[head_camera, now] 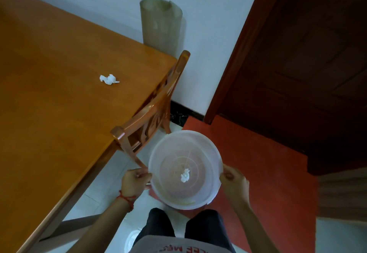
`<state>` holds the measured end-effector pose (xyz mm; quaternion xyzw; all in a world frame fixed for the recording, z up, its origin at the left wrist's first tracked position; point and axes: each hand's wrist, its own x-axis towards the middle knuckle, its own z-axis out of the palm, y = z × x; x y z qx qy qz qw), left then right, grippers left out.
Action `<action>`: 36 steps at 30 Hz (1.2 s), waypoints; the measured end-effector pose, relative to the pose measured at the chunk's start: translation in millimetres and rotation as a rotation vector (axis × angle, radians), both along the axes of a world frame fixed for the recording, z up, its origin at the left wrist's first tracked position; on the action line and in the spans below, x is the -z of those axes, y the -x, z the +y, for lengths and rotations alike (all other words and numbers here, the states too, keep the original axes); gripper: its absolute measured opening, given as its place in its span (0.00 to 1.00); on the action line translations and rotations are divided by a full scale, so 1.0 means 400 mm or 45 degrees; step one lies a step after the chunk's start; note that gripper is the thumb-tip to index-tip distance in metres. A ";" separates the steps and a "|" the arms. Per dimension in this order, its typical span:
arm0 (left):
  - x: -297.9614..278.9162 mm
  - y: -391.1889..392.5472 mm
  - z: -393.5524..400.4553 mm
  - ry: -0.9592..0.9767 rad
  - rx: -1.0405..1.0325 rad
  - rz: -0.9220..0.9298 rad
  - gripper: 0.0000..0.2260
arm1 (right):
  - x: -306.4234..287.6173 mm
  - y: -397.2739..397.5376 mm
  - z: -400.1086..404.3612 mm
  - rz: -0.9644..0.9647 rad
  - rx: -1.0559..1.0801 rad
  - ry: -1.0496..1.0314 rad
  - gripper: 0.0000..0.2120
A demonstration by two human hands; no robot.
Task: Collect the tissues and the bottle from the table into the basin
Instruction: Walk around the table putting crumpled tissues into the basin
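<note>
I hold a translucent white plastic basin (206, 143) in front of me, above the floor. My left hand (134, 181) grips its left rim and my right hand (234, 179) grips its right rim. One crumpled white tissue (185, 175) lies in the bottom of the basin. Another crumpled white tissue (108, 79) lies on the orange wooden table (49, 94) to my left, near its right edge. No bottle is in view.
A wooden chair (151, 117) is pushed against the table's right edge, just left of the basin. A rolled mat (160, 24) leans on the white wall behind the table corner. A dark wooden door (297, 54) stands at right, with a red floor mat (258, 163) below it.
</note>
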<state>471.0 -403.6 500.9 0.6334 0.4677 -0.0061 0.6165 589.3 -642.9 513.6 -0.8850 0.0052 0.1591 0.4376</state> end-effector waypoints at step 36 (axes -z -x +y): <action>0.024 -0.282 -0.251 -0.019 -1.135 0.048 0.11 | 0.049 -0.666 0.239 -0.112 -1.271 -0.021 0.15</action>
